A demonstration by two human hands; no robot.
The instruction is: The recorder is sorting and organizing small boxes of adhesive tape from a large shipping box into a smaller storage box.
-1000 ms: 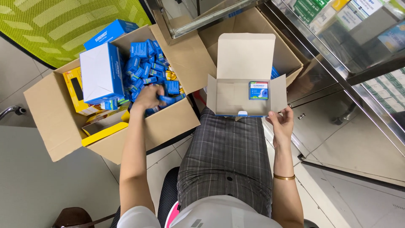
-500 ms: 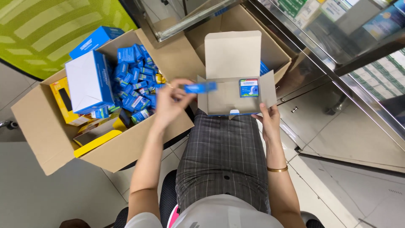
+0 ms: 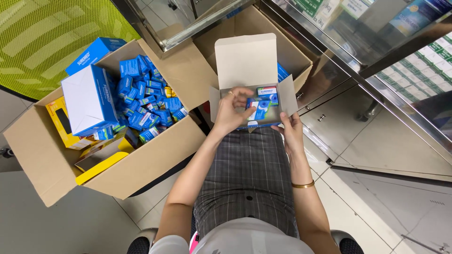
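The left hand (image 3: 229, 112), which a second ago was down among the loose packs in the big carton (image 3: 42, 155), now pinches a small blue pack (image 3: 258, 109) inside the open white box (image 3: 249, 70) on the lap, just below the pack already there (image 3: 267, 94). The right hand (image 3: 291, 131) still grips the box's near right corner, fingers curled under it.

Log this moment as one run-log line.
left hand: setting small blue box into open carton | right hand: steadying carton's front edge | one blue box already inside | big cardboard box of blue boxes at left
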